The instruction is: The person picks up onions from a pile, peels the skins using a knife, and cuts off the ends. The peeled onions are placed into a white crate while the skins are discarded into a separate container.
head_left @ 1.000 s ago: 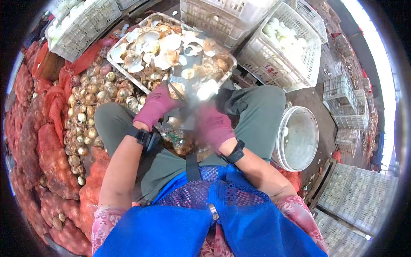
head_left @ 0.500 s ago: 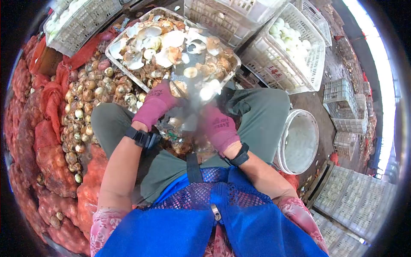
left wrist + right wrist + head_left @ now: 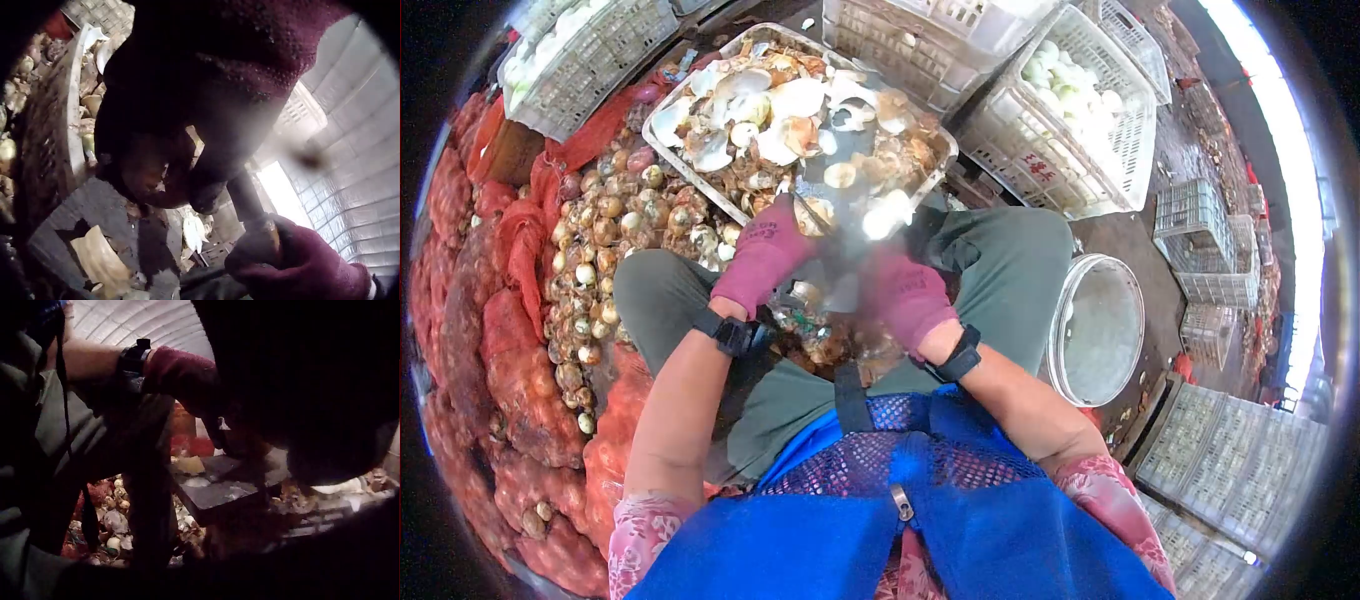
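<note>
Both hands wear pink-purple gloves and meet over a grey board (image 3: 78, 209) between the person's knees. The left hand (image 3: 766, 256) holds a brown-skinned onion (image 3: 150, 172) close above the board, its fingers curled over it in the left wrist view. Opposite it, the right hand (image 3: 908, 300) grips a knife (image 3: 245, 199), whose dark flat blade points toward the left hand. A blur covers the right fingers in the head view, and the right wrist view is mostly dark. Loose skin (image 3: 100, 259) lies on the board.
Ahead, a shallow white crate (image 3: 949, 150) is heaped with onion skins and cut pieces. Unpeeled onions (image 3: 605, 240) are piled at the left beside red mesh sacks (image 3: 525, 380). On the right are a white bucket (image 3: 1057, 325) and a crate (image 3: 1035, 160) of peeled white onions.
The hands stay at nearly the same place, with small shifts of the left hand and wrist. The head view sways slightly.
</note>
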Action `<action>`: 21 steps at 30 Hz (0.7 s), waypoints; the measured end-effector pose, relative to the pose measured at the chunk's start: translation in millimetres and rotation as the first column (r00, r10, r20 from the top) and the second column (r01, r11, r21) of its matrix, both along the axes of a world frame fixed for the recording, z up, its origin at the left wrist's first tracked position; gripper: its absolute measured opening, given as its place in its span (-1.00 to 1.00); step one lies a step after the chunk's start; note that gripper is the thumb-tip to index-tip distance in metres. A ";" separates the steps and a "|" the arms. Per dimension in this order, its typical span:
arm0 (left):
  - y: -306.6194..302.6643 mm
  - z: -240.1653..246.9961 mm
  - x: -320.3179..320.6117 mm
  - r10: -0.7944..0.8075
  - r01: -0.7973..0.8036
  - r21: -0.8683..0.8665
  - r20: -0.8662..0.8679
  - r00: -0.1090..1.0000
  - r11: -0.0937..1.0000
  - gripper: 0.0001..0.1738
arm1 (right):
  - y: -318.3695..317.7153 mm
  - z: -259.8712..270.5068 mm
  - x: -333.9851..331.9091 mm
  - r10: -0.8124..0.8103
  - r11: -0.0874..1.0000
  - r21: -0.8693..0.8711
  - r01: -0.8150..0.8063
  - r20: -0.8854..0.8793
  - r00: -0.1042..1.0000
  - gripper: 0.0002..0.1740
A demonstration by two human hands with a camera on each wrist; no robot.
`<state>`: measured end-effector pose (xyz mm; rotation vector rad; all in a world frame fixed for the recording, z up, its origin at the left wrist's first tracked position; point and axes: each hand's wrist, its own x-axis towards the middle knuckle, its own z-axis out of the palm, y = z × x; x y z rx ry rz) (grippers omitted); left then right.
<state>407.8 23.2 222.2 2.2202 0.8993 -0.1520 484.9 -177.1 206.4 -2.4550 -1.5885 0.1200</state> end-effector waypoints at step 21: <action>-0.3 -1.7 -6.8 0.005 -0.003 0.046 -0.042 0.999 0.999 -0.22 | 2.2 -10.2 9.9 -0.161 0.965 -0.247 0.083 -0.314 0.936 -0.78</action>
